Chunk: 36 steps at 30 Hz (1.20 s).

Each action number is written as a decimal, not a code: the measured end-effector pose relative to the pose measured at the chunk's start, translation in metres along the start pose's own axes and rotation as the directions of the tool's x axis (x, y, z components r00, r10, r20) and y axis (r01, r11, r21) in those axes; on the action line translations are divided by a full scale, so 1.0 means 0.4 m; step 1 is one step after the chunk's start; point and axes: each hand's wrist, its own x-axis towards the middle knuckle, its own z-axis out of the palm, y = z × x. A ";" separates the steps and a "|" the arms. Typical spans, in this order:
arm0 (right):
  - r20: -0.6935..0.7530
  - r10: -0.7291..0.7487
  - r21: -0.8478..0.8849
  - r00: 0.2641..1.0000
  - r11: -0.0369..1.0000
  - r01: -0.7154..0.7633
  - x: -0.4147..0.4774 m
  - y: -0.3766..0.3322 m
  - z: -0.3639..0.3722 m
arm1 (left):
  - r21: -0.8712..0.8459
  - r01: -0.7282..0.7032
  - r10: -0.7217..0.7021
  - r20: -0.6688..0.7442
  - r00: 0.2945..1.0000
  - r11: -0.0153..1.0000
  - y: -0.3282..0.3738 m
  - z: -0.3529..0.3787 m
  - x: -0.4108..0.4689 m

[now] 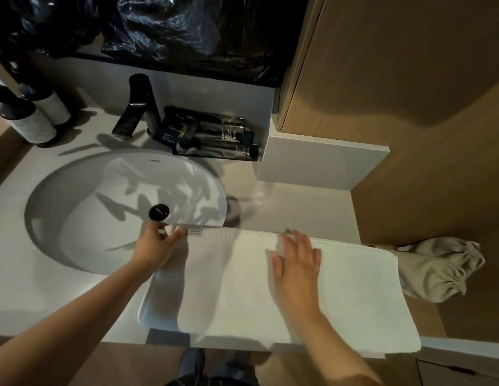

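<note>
Two dark pump bottles (33, 121) stand at the far left of the counter (298, 207); what they hold cannot be told through their wrapped sides. Right of them lies the white sink basin (75, 190), with a black drain plug (159, 212) at its bottom. Behind it are a black tap (139, 107) and a small heap of sealed black sachets (212, 135).

At the near right of the basin the left hand (156, 246) pinches the towel (242, 296) at its far left corner, thumb and fingers closed on the cloth just beside the sewn label. The white towel lies folded flat along the near edge of the counter, its left end reaching over the basin's rim. The right hand (295, 263) rests on top of it near the far edge, fingers straight and spread, pressing down and gripping nothing.

The towel looks soft, light and limp. It would likely sag and unfold if lifted by one corner, so both far corners, or a flat palm holding the fold, seem the safest hold. It is not fragile and not slippery.

Furthest right, a beige drawstring bag (438, 268) touches the towel's end; its mouth is gathered shut, so the contents are hidden.
</note>
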 end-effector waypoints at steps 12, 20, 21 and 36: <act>0.190 -0.023 -0.240 0.981 0.968 0.069 -0.083 -0.137 0.138 | 0.195 -0.345 0.366 -0.081 0.927 0.918 -0.049 -0.008 -0.061; 0.202 0.005 -0.261 0.979 0.964 0.048 -0.096 -0.151 0.127 | 0.531 -0.712 0.622 0.381 0.684 0.459 -0.074 0.021 -0.188; 0.188 0.000 -0.261 0.982 0.964 0.050 -0.108 -0.145 0.127 | 0.571 -0.690 0.564 0.420 0.711 0.445 -0.091 0.030 -0.193; 0.101 0.192 -0.360 0.976 0.922 -0.144 -0.233 0.027 0.041 | 0.540 -0.739 0.558 0.495 0.666 0.403 -0.087 0.048 -0.188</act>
